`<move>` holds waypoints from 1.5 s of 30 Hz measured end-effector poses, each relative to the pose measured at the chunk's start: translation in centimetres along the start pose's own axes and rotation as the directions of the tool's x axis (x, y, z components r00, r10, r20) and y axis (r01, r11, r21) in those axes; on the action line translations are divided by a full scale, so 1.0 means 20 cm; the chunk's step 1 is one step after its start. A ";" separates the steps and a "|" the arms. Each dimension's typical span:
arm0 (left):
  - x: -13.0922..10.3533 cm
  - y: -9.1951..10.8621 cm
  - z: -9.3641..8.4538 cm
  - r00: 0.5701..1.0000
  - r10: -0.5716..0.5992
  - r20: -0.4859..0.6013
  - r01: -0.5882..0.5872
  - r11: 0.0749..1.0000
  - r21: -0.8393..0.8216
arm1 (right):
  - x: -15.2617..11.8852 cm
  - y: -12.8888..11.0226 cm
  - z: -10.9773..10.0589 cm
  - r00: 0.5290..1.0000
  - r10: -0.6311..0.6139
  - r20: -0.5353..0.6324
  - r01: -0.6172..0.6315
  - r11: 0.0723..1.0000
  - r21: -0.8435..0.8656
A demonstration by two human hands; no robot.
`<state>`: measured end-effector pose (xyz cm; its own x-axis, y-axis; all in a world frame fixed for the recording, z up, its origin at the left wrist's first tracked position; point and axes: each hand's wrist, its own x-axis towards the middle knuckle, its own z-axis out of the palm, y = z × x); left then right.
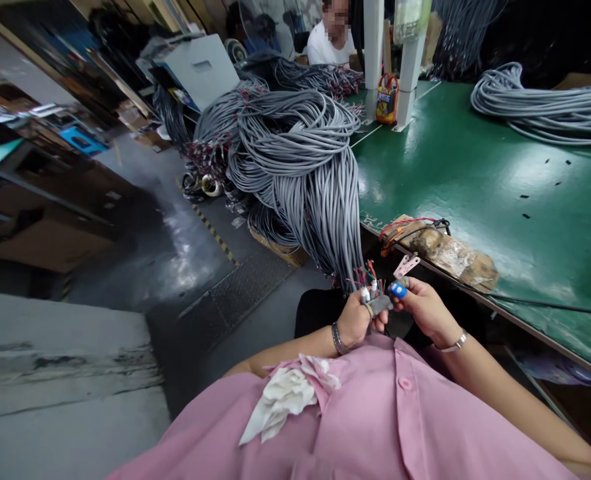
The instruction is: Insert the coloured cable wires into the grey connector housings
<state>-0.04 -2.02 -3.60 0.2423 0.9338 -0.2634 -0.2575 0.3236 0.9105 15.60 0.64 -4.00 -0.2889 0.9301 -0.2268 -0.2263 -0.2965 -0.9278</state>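
My left hand (358,319), its thumb wrapped in grey, is closed around the stripped ends of grey cables, where thin coloured wires (379,287) fan out. Close to its right, my right hand (422,305) has its fingers pressed together, with a blue covering (398,289) on a fingertip; whatever it pinches is too small to make out. From the hands, a thick bundle of grey cables (320,193) runs up and back in loops. Just above my right hand is a pink clip (406,266) at the table's edge.
On the green table (455,167) lie a wooden block (450,257) with wires, another cable coil (540,107) and small black pieces. A red and yellow package (387,101) stands by white posts. A person (325,43) in white sits behind. A grey cabinet (60,373) is at lower left.
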 end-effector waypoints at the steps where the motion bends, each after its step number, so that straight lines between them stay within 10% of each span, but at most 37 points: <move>1: 0.00 0.00 0.00 1.000 0.007 -0.015 -0.008 1.000 -0.026 | 0.00 0.00 0.01 1.000 -0.001 -0.007 0.001 1.000 0.020; 9: 0.01 0.00 -0.01 0.999 0.023 -0.041 -0.030 0.985 -0.170 | 0.00 0.02 -0.04 0.992 -0.007 -0.126 0.031 0.981 0.192; 15: 0.01 0.01 -0.02 0.999 0.009 -0.046 -0.017 0.983 -0.183 | -0.05 -0.02 -0.02 0.994 -0.002 0.109 -0.026 0.966 0.257; 31: 0.00 0.01 -0.02 0.994 -0.069 0.084 0.078 0.990 -0.121 | 0.01 0.02 0.03 0.992 -0.029 0.123 -0.002 0.969 0.248; 45: 0.00 0.08 0.04 0.993 0.030 -0.116 -0.044 0.991 -0.125 | 0.06 -0.08 -0.03 0.999 0.031 -0.016 -0.024 0.938 0.346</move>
<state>0.26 -1.56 -1.90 0.1247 0.9544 -0.2714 -0.3830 0.2986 0.8741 16.23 2.30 -2.96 -0.2812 0.9237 -0.2601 -0.5272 -0.3752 -0.7625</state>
